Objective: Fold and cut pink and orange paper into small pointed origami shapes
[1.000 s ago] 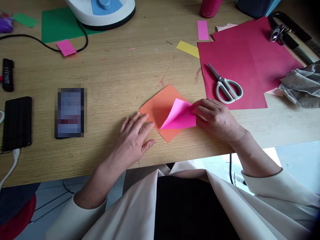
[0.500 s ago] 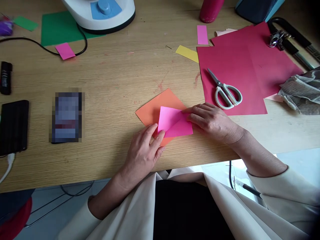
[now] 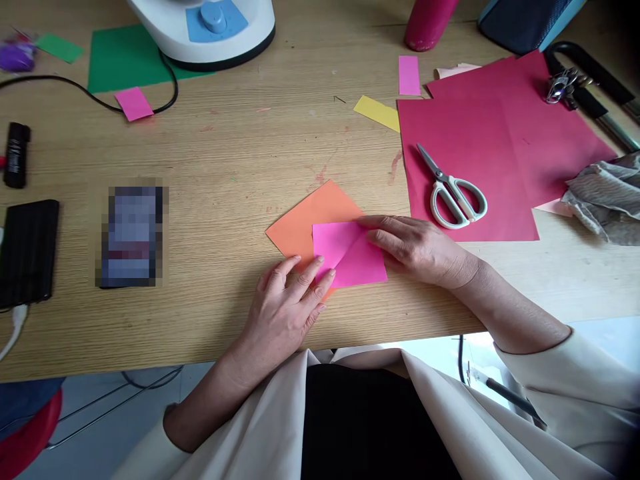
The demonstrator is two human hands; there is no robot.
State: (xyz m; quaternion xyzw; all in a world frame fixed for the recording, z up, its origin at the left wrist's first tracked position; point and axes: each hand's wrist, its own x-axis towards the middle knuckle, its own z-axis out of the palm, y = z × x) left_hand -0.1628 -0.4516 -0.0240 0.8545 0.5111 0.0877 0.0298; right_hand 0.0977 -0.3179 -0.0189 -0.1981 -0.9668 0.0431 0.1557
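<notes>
A pink paper [image 3: 357, 263] with a diagonal crease lies over an orange paper [image 3: 320, 210] near the table's front edge. My left hand [image 3: 285, 303] rests with its fingers apart, the fingertips on the pink paper's left edge and the orange paper beneath. At the upper right corner of the pink paper, my right hand [image 3: 417, 247] has its fingers together on the sheet, and its thumb is hidden. White-handled scissors [image 3: 453, 193] lie on a large red sheet [image 3: 490, 147] just beyond my right hand.
A blurred-out phone [image 3: 131, 237] and a black power bank [image 3: 29, 253] lie at left. Behind are a white appliance base [image 3: 210, 40], a green sheet [image 3: 115, 57] and a red bottle [image 3: 430, 23]. Grey cloth [image 3: 607, 200] is at right, a yellow strip [image 3: 377, 113] beyond the orange paper.
The pink paper has turned slightly and shifted a little toward the table's front edge. My left hand's fingers are more spread. The whole view has shifted slightly.
</notes>
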